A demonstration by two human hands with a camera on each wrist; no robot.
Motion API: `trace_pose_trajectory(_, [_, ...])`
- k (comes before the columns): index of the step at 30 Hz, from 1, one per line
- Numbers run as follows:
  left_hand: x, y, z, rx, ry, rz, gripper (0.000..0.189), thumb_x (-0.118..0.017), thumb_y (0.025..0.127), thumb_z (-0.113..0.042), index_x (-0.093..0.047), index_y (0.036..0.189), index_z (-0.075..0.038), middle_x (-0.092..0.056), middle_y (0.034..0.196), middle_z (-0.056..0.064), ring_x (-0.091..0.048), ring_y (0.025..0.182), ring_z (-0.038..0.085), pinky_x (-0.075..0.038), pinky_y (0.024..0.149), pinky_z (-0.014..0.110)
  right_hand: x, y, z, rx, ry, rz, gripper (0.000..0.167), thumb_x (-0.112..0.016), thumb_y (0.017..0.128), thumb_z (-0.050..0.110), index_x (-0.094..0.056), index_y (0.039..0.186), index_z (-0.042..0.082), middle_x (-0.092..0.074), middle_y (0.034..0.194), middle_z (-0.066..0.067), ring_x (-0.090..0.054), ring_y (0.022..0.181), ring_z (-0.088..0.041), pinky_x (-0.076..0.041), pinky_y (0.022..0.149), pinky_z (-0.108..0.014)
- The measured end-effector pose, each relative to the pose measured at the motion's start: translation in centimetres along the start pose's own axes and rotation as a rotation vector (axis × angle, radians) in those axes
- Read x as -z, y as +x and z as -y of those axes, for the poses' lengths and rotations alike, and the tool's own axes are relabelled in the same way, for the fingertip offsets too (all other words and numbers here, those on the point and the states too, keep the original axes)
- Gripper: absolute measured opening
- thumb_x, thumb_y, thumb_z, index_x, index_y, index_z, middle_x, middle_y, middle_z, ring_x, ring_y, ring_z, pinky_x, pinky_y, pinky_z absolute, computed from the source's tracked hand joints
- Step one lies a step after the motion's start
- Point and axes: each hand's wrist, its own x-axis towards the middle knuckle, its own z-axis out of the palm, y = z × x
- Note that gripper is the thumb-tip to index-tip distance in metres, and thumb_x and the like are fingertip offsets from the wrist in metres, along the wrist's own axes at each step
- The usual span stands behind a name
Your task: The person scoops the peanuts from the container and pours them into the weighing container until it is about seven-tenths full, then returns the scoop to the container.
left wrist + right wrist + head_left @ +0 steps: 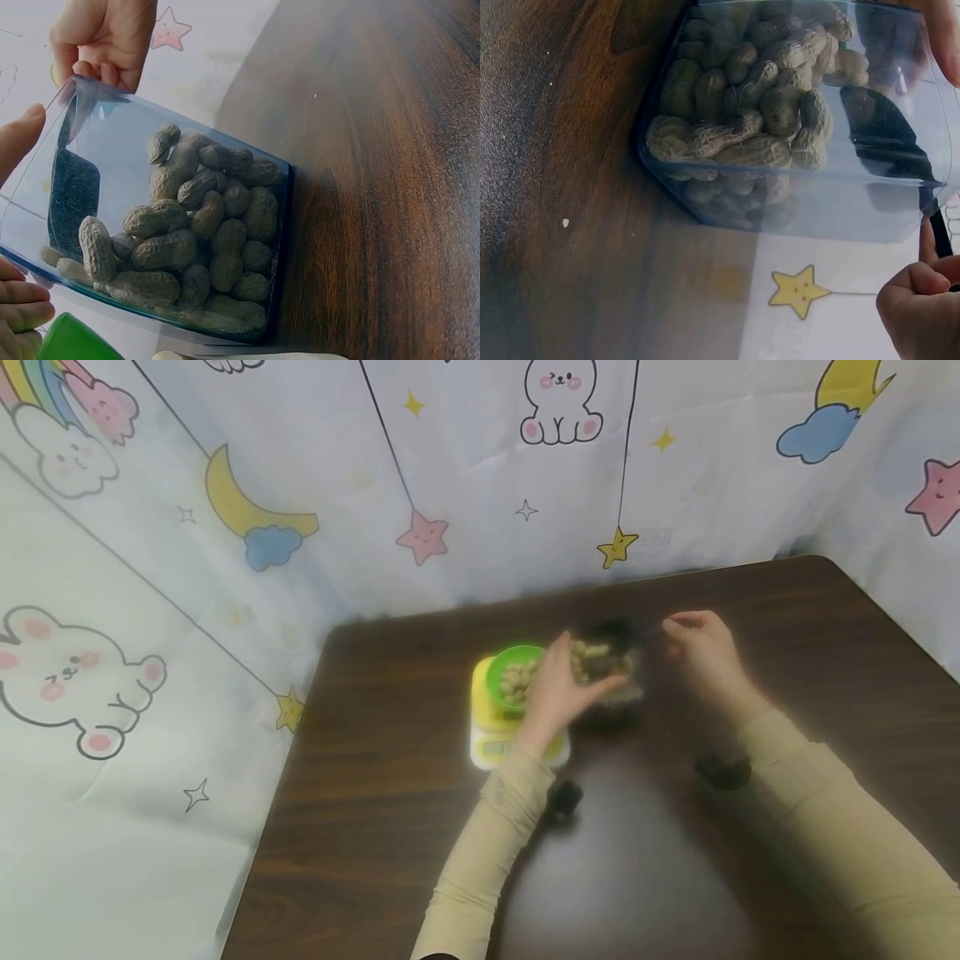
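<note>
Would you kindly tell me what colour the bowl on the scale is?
The bowl is bright green; it shows best in the head view.

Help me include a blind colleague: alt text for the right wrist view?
A clear container of whole peanuts is on a wooden table. The right hand grips a black scoop reaching inside; part of the left hand shows.
</note>
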Motion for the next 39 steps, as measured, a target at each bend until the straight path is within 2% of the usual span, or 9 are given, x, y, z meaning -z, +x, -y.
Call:
trace_pose_trajectory(2, [0.0, 0.0, 0.1, -0.004, -0.007, -0.001, 0.111, -0.066, 0.063, -0.071, -0.022, 0.148, -0.015, -0.035, 0.150, 0.007, -0.037, 0.136, 0.023, -0.034, 0.113, 0.040, 0.1, 0.0, 0.0, -0.017, 0.139, 0.013, 0.017, -0.060, 0.090, 0.018, -0.047, 0.101, 0.016, -0.051, 0.079, 0.010, -0.049, 0.057, -0.001, -0.042, 0.051, -0.015])
trace_pose_trajectory(4, [0.0, 0.0, 0.1, -0.002, -0.013, 0.002, 0.112, -0.065, 0.063, -0.072, -0.021, 0.148, -0.015, -0.034, 0.151, 0.007, -0.036, 0.137, 0.023, -0.033, 0.113, 0.040, 0.2, 0.0, 0.1, -0.036, 0.218, 0.032, 0.019, -0.062, 0.089, 0.015, -0.047, 0.101, 0.014, -0.050, 0.083, 0.008, -0.048, 0.057, -0.001, -0.043, 0.050, -0.013])
trace_pose_trajectory(9, [0.0, -0.1, 0.1, 0.002, -0.011, 0.014, 0.112, -0.065, 0.064, -0.072, -0.020, 0.149, -0.016, -0.030, 0.153, 0.007, -0.033, 0.139, 0.023, -0.032, 0.114, 0.041, 0.2, -0.2, 0.2, -0.095, 0.247, 0.069, 0.021, -0.062, 0.089, 0.017, -0.047, 0.104, 0.011, -0.051, 0.084, 0.009, -0.049, 0.057, 0.000, -0.043, 0.049, -0.012])
trace_pose_trajectory(14, [-0.1, 0.0, 0.2, -0.001, -0.006, 0.014, 0.110, -0.067, 0.064, -0.070, -0.019, 0.149, -0.017, -0.031, 0.152, 0.006, -0.033, 0.139, 0.023, -0.032, 0.113, 0.042, 0.3, -0.2, 0.1, -0.134, 0.295, 0.094, 0.022, -0.061, 0.090, 0.017, -0.046, 0.104, 0.011, -0.048, 0.090, 0.007, -0.049, 0.060, -0.001, -0.045, 0.053, -0.012])
trace_pose_trajectory(18, [-0.1, 0.0, 0.2, -0.001, -0.010, 0.010, 0.110, -0.068, 0.064, -0.069, -0.020, 0.149, -0.017, -0.032, 0.152, 0.006, -0.035, 0.138, 0.023, -0.033, 0.113, 0.043, 0.5, -0.2, 0.2, -0.167, 0.373, 0.117, 0.023, -0.061, 0.090, 0.014, -0.044, 0.106, 0.011, -0.045, 0.096, 0.004, -0.049, 0.062, -0.002, -0.047, 0.056, -0.013])
trace_pose_trajectory(22, [0.0, 0.0, 0.1, -0.003, -0.014, 0.007, 0.109, -0.069, 0.065, -0.068, -0.022, 0.148, -0.017, -0.035, 0.150, 0.006, -0.037, 0.136, 0.023, -0.035, 0.112, 0.043, 0.7, -0.2, 0.2, -0.205, 0.511, 0.147, 0.026, -0.057, 0.091, 0.007, -0.040, 0.110, 0.007, -0.039, 0.102, 0.001, -0.048, 0.062, -0.005, -0.048, 0.056, -0.014])
trace_pose_trajectory(27, [0.1, 0.0, 0.2, -0.006, -0.015, -0.001, 0.108, -0.069, 0.065, -0.067, -0.022, 0.148, -0.017, -0.037, 0.148, 0.005, -0.039, 0.135, 0.022, -0.036, 0.111, 0.042, 0.9, -0.1, 0.1, -0.231, 0.582, 0.164, 0.030, -0.054, 0.092, 0.004, -0.035, 0.115, 0.005, -0.036, 0.103, 0.001, -0.046, 0.063, -0.006, -0.046, 0.057, -0.015])
trace_pose_trajectory(34, [0.1, -0.1, 0.2, 0.003, -0.002, 0.009, 0.110, -0.066, 0.065, -0.071, -0.019, 0.149, -0.018, -0.030, 0.153, 0.006, -0.033, 0.139, 0.023, -0.031, 0.114, 0.042, 1.3, 0.2, -0.2, -0.289, 0.657, 0.182, 0.028, -0.050, 0.094, 0.004, -0.031, 0.114, 0.010, -0.029, 0.108, 0.003, -0.045, 0.063, -0.006, -0.045, 0.058, -0.017])
trace_pose_trajectory(39, [0.1, -0.2, 0.2, 0.013, 0.002, 0.017, 0.113, -0.063, 0.064, -0.075, -0.017, 0.149, -0.018, -0.026, 0.154, 0.005, -0.030, 0.141, 0.023, -0.029, 0.115, 0.042, 1.6, 0.2, -0.3, -0.312, 0.689, 0.191, 0.031, -0.051, 0.093, 0.004, -0.029, 0.115, 0.010, -0.029, 0.106, 0.004, -0.045, 0.063, -0.007, -0.045, 0.059, -0.017])
